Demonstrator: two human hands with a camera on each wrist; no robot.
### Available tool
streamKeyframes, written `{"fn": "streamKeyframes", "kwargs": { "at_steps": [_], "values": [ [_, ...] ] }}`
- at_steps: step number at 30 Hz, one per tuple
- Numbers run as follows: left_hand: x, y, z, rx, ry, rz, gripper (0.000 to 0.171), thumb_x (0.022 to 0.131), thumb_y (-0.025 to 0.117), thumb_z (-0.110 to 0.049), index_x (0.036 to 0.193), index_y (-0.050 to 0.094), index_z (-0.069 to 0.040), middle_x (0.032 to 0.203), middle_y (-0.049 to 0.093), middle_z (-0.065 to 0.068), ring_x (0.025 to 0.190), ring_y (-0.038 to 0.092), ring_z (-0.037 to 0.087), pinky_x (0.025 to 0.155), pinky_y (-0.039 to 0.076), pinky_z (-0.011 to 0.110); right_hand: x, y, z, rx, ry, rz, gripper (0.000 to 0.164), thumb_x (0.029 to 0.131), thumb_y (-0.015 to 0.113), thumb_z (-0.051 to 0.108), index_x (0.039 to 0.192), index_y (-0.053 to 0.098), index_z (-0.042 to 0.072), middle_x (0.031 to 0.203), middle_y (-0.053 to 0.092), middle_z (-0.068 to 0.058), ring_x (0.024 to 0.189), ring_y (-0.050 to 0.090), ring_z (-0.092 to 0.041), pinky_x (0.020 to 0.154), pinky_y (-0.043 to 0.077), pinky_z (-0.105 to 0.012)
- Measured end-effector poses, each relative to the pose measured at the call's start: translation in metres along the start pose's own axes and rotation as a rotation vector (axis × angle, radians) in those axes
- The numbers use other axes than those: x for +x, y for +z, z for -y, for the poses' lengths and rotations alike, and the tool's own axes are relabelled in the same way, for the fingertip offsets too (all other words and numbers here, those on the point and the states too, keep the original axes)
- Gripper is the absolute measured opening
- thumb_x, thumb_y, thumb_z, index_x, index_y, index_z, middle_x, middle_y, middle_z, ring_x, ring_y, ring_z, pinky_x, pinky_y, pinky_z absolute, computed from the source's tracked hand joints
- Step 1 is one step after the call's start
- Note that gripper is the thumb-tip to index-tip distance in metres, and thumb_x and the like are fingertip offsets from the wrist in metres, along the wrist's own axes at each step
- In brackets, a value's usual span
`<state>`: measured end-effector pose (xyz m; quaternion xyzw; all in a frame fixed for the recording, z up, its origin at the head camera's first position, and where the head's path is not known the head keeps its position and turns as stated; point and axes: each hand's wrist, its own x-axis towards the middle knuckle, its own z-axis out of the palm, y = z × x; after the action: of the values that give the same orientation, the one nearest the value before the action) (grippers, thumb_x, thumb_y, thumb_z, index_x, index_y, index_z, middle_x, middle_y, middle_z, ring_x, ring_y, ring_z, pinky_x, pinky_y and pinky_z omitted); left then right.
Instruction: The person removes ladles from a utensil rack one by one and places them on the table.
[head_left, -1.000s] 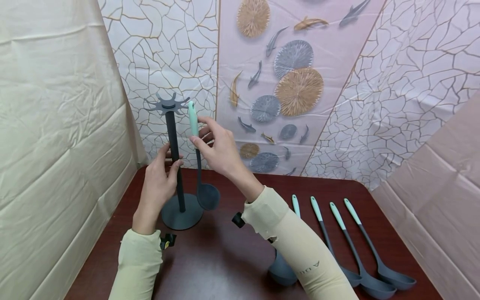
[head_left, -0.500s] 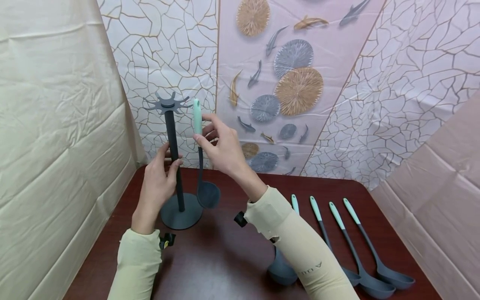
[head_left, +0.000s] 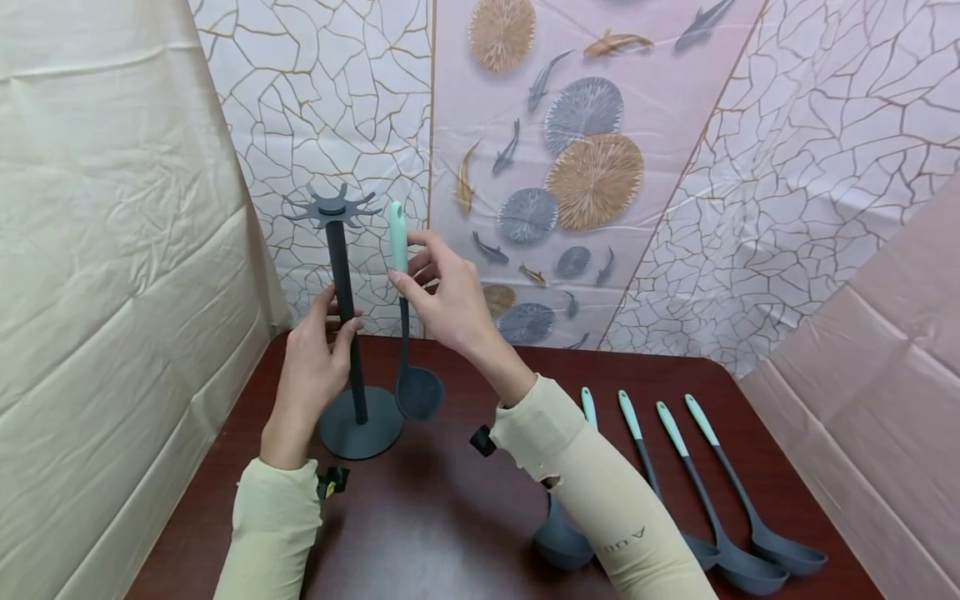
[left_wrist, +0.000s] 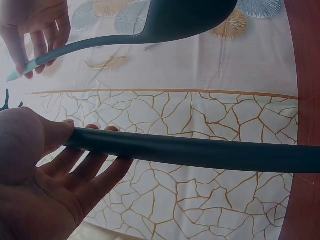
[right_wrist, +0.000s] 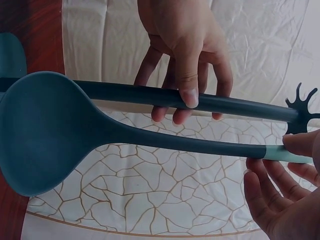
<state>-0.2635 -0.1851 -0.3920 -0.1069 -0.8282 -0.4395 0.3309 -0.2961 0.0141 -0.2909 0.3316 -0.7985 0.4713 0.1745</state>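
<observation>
A dark utensil stand [head_left: 341,275] with a round base and a star-shaped hook top stands at the back left of the table. My left hand [head_left: 309,354] grips its post around mid-height, thumb on one side and fingers on the other. Just right of the stand, my right hand [head_left: 450,300] pinches a ladle [head_left: 420,392] by its mint-green handle. The ladle hangs upright, bowl down, its handle end level with the hooks and a small gap away from them. In the right wrist view the ladle's bowl [right_wrist: 45,130] overlaps the lower post [right_wrist: 130,94].
Several more ladles [head_left: 753,575] with mint handles lie on the right side of the dark red table [head_left: 420,517], partly hidden by my right sleeve [head_left: 600,483]. Patterned cloth [head_left: 360,100] hangs behind the table, with plain cloth walls at both sides.
My right hand has moved the ladle slightly right, away from the stand's hooks. My left hand keeps its hold on the post.
</observation>
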Motion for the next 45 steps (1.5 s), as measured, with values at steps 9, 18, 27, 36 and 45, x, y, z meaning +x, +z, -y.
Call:
{"fn": "streamKeyframes", "kwargs": {
  "at_steps": [9,18,27,36,45],
  "values": [
    [0.001,-0.001,0.0,0.022,-0.006,0.006,0.053,0.106,0.064,-0.007,0.155,0.045,-0.004,0.125,0.07,0.018,0.11,0.07,0.036,0.087,0.061,0.057,-0.002,-0.002,-0.004,-0.013,0.011,0.0,0.037,0.102,0.073,0.021,0.137,0.061,0.014,0.095,0.069,-0.001,0.08,0.069,-0.013,0.072,0.059,-0.03],
    [0.0,-0.001,-0.001,0.025,-0.011,0.008,0.054,0.106,0.064,-0.008,0.156,0.044,-0.005,0.126,0.069,0.017,0.111,0.07,0.036,0.086,0.062,0.056,-0.004,-0.004,-0.01,-0.021,0.02,-0.006,0.038,0.102,0.074,0.022,0.136,0.06,0.012,0.095,0.068,-0.002,0.08,0.069,-0.013,0.072,0.059,-0.031],
    [0.0,-0.001,-0.001,0.03,-0.008,0.01,0.054,0.106,0.064,-0.006,0.155,0.044,-0.004,0.127,0.07,0.018,0.111,0.07,0.036,0.081,0.062,0.056,-0.012,-0.009,-0.024,0.016,0.052,-0.017,0.035,0.102,0.074,0.019,0.134,0.061,0.016,0.092,0.068,-0.001,0.078,0.069,-0.015,0.064,0.061,-0.032],
    [0.0,-0.001,0.0,0.026,-0.018,0.016,0.053,0.107,0.062,-0.01,0.157,0.043,-0.005,0.127,0.07,0.017,0.112,0.069,0.036,0.081,0.061,0.056,-0.019,-0.014,-0.039,0.012,0.08,-0.04,0.033,0.101,0.075,0.019,0.131,0.061,0.016,0.092,0.068,-0.002,0.077,0.07,-0.016,0.061,0.062,-0.032],
    [0.0,-0.002,-0.001,0.015,-0.019,0.015,0.054,0.106,0.063,-0.007,0.157,0.043,-0.004,0.128,0.069,0.019,0.112,0.069,0.038,0.081,0.06,0.057,-0.023,-0.019,-0.049,0.054,0.097,-0.056,0.036,0.099,0.077,0.016,0.13,0.059,0.015,0.091,0.069,-0.005,0.076,0.072,-0.019,0.06,0.063,-0.033]
  ]
}}
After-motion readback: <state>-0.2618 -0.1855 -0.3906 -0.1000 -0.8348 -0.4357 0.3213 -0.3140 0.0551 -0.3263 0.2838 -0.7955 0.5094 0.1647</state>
